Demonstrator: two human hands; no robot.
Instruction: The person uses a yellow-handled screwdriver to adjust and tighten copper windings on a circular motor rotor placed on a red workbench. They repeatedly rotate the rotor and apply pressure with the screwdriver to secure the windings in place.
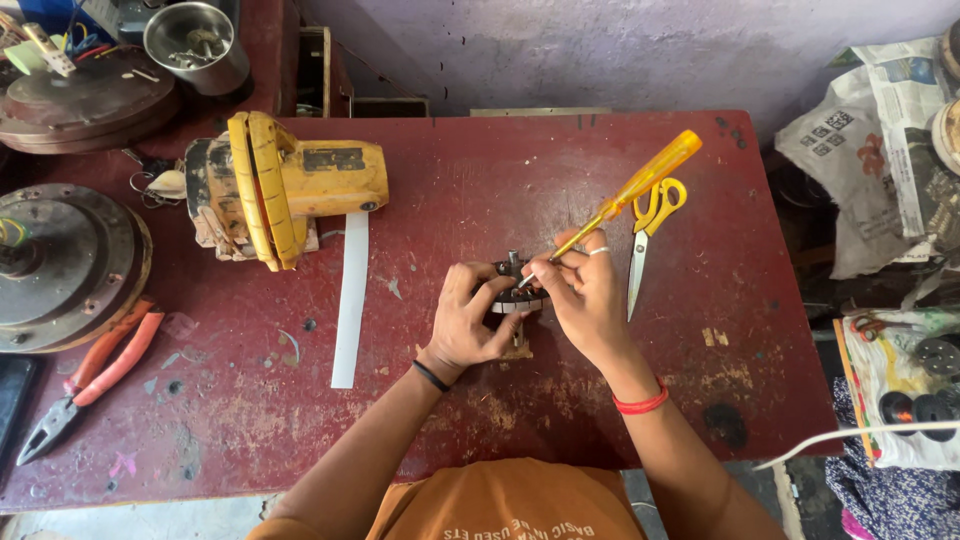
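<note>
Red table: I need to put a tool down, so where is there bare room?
On the red table, free patches lie right of the scissors and between the white strip and the pliers. Crowded around the yellow power tool.

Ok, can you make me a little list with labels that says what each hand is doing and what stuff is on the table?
left hand: grips a small dark round metal part, steadying it on the table
right hand: holds a yellow-handled screwdriver, tip down on the part
table: worn dark red top
beside right hand: yellow-handled scissors, lying shut
middle left: yellow power tool, white strip below it
far left: red-handled pliers, big round metal discs
top left: metal cup
</note>
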